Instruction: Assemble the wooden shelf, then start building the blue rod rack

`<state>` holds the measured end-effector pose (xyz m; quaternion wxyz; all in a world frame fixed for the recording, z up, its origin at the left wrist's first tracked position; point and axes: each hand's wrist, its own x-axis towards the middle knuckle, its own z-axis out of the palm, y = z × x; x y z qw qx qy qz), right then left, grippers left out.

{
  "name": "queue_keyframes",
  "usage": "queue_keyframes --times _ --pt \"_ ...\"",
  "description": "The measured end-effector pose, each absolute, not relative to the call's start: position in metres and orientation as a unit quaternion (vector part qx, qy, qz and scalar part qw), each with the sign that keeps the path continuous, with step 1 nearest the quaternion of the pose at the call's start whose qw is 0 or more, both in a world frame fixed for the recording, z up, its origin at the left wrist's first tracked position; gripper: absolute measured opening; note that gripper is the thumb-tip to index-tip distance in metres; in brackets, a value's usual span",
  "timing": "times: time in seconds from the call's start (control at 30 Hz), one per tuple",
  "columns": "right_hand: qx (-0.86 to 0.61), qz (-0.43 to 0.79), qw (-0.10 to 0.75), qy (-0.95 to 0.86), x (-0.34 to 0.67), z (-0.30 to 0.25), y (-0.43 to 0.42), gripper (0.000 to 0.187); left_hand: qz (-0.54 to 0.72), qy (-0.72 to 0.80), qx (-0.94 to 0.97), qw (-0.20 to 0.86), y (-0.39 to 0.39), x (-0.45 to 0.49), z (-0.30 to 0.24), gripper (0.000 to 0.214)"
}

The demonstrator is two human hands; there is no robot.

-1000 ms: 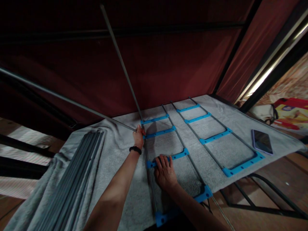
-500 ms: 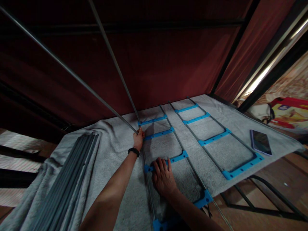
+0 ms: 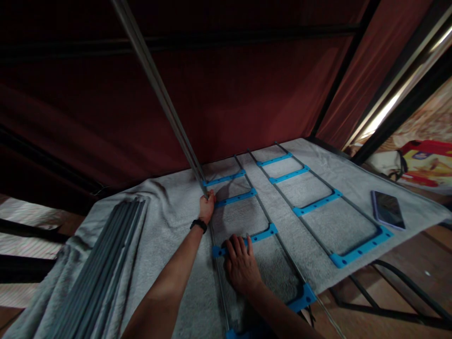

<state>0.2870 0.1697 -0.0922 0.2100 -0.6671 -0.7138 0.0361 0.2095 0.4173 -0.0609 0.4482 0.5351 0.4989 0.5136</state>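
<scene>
My left hand (image 3: 206, 206), with a black band on the wrist, is closed round the lower end of a long grey metal rod (image 3: 160, 94) that rises up and to the left. A second upright rod lies almost in line with it. My right hand (image 3: 241, 263) rests flat, fingers apart, on a blue plastic crosspiece (image 3: 263, 233) of a ladder-like frame of grey rods and blue connectors (image 3: 235, 197). The frame lies on a grey towel (image 3: 169, 221).
A second rod-and-blue-connector frame (image 3: 318, 203) lies to the right on the towel. A bundle of grey rods (image 3: 102, 263) lies at the left. A phone (image 3: 387, 209) sits near the towel's right edge. Dark red fabric hangs behind; a black metal frame shows below right.
The rod in my left hand has swung from low and leftward to steep, now nearly lined up with the other upright rod. My right hand has stayed on the blue crosspiece.
</scene>
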Motion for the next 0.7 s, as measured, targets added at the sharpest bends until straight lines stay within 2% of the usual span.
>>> queue_keyframes --times 0.7 --pt "-0.667 0.013 0.212 -0.714 0.284 -0.102 0.171 0.054 0.537 0.516 0.494 0.448 0.431 0.215 -0.086 0.045"
